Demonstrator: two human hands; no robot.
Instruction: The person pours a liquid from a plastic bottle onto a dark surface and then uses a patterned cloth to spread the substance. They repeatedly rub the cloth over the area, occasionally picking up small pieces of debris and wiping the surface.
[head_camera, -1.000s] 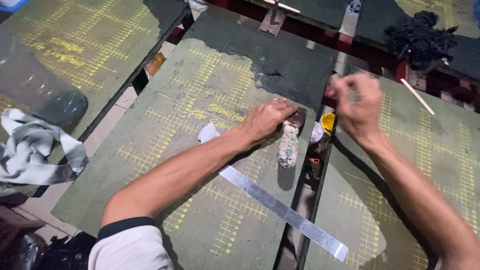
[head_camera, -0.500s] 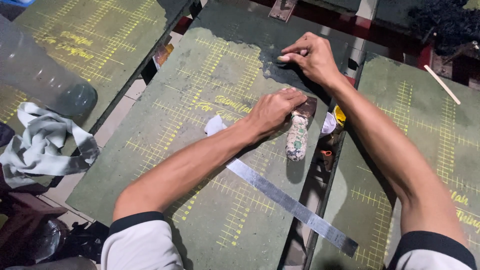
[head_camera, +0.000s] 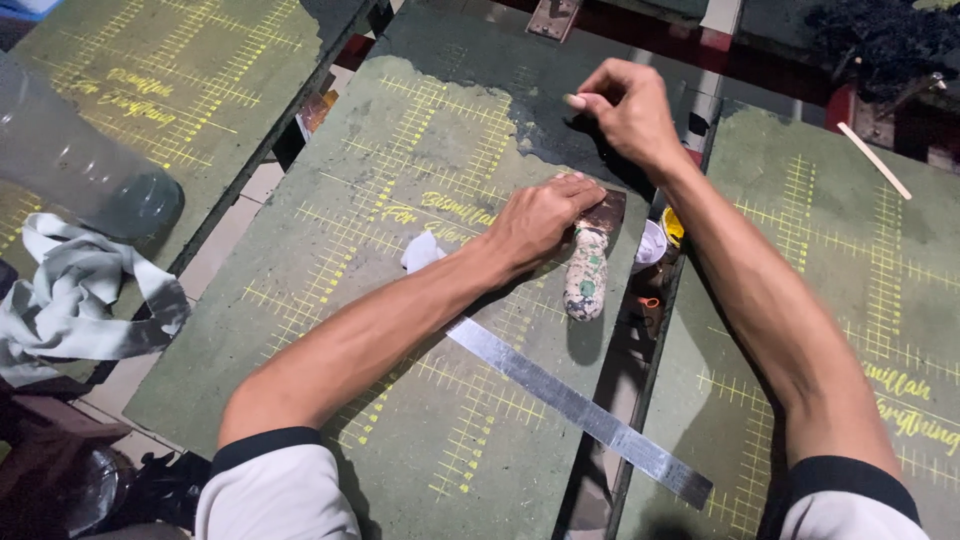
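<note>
A scraper (head_camera: 590, 262) with a paint-spattered handle lies on the middle green board (head_camera: 400, 330), near its right edge, blade pointing far. The left hand (head_camera: 540, 218) presses flat on the blade end, fingers spread, not clenched around it. The right hand (head_camera: 622, 105) hovers farther off over the dark patch, fingertips pinched together; what they pinch cannot be told. A metal ruler (head_camera: 580, 410) lies slanted under the left forearm. A crumpled cloth (head_camera: 75, 300) sits far left.

left hand (head_camera: 540, 215) flat, palm down; right hand (head_camera: 625, 105) pinching.
</note>
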